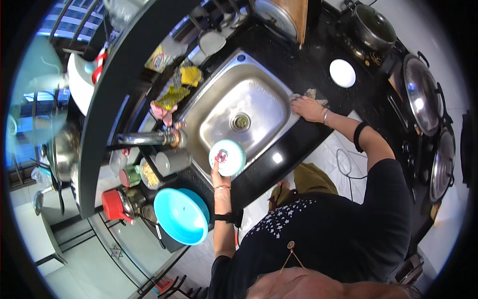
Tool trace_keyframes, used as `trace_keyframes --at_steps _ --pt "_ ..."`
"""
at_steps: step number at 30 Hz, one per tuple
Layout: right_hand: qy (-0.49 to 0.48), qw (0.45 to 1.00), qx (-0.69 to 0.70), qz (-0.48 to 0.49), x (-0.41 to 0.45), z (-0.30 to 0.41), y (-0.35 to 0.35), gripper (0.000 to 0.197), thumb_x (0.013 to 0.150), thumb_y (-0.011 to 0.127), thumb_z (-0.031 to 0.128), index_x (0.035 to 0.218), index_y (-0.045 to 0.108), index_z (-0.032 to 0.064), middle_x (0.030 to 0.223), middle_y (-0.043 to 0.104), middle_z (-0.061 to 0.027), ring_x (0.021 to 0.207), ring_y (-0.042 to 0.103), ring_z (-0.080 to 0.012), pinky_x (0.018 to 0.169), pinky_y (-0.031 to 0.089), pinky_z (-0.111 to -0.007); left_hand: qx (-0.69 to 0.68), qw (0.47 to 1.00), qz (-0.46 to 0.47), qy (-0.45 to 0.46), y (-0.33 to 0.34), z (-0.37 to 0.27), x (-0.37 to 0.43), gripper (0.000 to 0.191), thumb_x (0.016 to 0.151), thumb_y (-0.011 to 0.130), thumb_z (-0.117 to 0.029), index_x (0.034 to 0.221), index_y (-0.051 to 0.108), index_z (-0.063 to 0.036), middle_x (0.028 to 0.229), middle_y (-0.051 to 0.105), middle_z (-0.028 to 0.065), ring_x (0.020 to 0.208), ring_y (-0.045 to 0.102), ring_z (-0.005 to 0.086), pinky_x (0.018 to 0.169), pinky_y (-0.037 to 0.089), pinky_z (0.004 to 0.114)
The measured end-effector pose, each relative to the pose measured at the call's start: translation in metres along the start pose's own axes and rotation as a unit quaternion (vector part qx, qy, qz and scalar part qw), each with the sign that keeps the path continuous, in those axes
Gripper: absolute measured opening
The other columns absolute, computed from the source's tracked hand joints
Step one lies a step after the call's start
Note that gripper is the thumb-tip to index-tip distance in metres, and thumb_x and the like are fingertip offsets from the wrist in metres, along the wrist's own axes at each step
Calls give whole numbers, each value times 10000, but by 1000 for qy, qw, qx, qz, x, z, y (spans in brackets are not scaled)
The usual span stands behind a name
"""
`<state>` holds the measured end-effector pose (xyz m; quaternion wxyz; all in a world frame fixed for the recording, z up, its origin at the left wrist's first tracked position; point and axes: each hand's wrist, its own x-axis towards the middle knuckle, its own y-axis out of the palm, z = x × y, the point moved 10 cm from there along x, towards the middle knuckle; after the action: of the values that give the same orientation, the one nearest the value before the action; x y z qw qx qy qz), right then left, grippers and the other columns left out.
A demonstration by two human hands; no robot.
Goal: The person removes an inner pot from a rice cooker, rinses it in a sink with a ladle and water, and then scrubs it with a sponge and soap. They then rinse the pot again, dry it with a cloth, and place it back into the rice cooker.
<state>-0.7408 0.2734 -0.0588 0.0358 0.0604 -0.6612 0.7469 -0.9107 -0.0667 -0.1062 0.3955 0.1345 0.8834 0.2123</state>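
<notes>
My left hand [217, 178] grips a pale mint-white bowl [235, 157] over the near-left corner of the stainless steel sink [257, 101]. A small purplish thing [222, 156] shows at the bowl, close to my thumb; I cannot tell what it is. Over at the sink's right rim, my right hand [309, 109] presses on a crumpled greyish-brown cloth [312, 95], partly hidden under the fingers. Bits of green scrap lie in the sink's drain strainer [241, 122].
A chrome faucet [145, 138] reaches in from the left, beside a grey cup [172, 162]. A turquoise basin [179, 215] stands left of my left forearm. Yellow and pink cloths [173, 95] hang behind the sink. To the right are a white round dish [342, 73] and lidded pans [422, 95].
</notes>
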Motion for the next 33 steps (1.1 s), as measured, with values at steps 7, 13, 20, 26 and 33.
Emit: trace_keyframes --at_steps 7,13,20,26,33 --pt "116 991 51 -49 23 96 9 72 674 505 101 722 548 68 724 541 -94 747 544 -243 677 407 -351 12 998 -20 52 -70 -67 -53 407 790 611 -147 1129 459 20 1088 541 141 990 540 263 846 455 428" --pt "50 985 138 -90 98 280 47 47 640 521 116 633 555 84 653 551 -96 669 559 -252 602 410 -377 5 996 -21 87 -93 -110 -89 390 808 581 -143 1150 456 -3 1114 537 129 1008 535 256 867 443 431" --pt "-23 977 197 -85 141 402 64 139 690 542 169 780 604 83 789 588 -106 769 568 -244 704 413 -360 -18 993 -39 110 -104 -126 -111 346 792 598 -103 1109 491 -12 1086 559 109 989 550 234 859 453 411" --pt "201 678 707 5 166 361 106 242 844 412 197 913 575 31 861 608 -119 807 577 -209 725 463 -366 14 995 -17 97 -102 -128 -117 390 810 583 -168 1165 464 -58 1148 530 94 1058 507 244 900 413 439" --pt "343 253 900 89 166 374 120 284 863 374 180 1062 513 32 1018 573 -124 925 553 -227 820 439 -391 -1 994 -30 103 -118 -137 -119 387 808 583 -173 1165 472 -73 1165 521 80 1060 506 243 908 406 438"
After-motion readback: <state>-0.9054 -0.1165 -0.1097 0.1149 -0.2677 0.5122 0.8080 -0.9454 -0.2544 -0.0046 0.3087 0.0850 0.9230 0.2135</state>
